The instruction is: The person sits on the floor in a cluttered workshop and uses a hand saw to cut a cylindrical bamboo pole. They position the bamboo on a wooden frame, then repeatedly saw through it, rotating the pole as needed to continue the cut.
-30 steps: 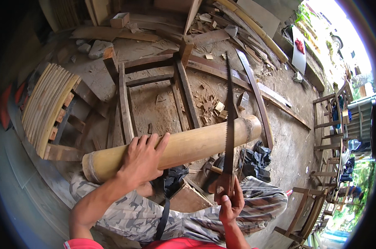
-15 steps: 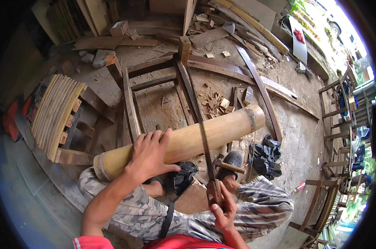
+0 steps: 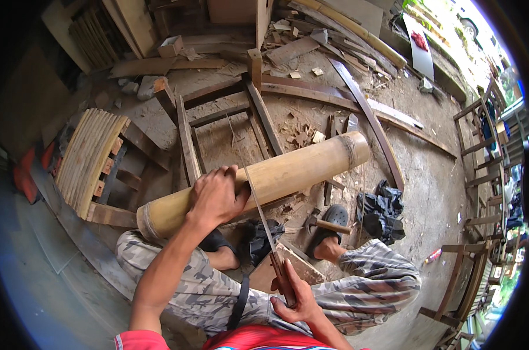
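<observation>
Seated on a littered workshop floor [image 3: 425,189], we steady a thick length of bamboo [image 3: 299,166] with the left hand [image 3: 215,197], its fingers curled over the top and its thumb close beside the blade of a saw [image 3: 257,211]. Our right hand [image 3: 296,300] grips the saw's handle, and the blade runs across the bamboo just to the right of that thumb. The bamboo lies crosswise in front of our knees, its right end farther from us, over the near end of a wooden frame [image 3: 263,116]; what bears its weight we cannot tell. By our judgement the sawing is at its outset: the bamboo is in one piece, no kerf can be made out, and whether the teeth touch the surface is unclear. Any cut through the wall at the blade is yet to be made. A hammer [image 3: 333,226] lies by our right foot [image 3: 331,224], near crumpled black plastic [image 3: 384,213].
</observation>
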A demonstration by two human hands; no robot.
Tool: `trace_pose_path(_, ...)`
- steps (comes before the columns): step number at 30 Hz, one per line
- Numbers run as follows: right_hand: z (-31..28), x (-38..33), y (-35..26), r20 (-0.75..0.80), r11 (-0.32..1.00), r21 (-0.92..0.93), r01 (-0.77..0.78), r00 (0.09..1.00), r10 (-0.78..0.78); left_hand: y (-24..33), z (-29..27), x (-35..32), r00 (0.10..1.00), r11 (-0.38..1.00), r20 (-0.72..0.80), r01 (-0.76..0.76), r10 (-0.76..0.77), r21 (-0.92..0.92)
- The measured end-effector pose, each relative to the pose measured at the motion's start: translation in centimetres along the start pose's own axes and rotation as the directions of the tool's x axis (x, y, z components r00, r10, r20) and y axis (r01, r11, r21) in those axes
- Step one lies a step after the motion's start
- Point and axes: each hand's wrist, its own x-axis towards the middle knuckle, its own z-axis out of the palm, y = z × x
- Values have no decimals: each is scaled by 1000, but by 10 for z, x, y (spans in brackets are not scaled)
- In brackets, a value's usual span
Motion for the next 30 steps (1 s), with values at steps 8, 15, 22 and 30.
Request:
trace_pose_path(8,5,-11,7,-223,979,-206,-3,974,-44,1,-11,7,992,994,120,19,-32,108)
trace_pose_path(15,7,-29,-10,-292,962,-272,9,952,-92,2,-9,6,994,993,96,32,-43,110)
trace_pose_path(22,22,60,7,-350,981,-194,27,932,-95,6,-13,8,989,992,138,43,-59,118)
trace_pose_path(30,7,-26,-4,-332,982,-186,-27,943,-37,4,-10,6,998,996,59,-6,0,93)
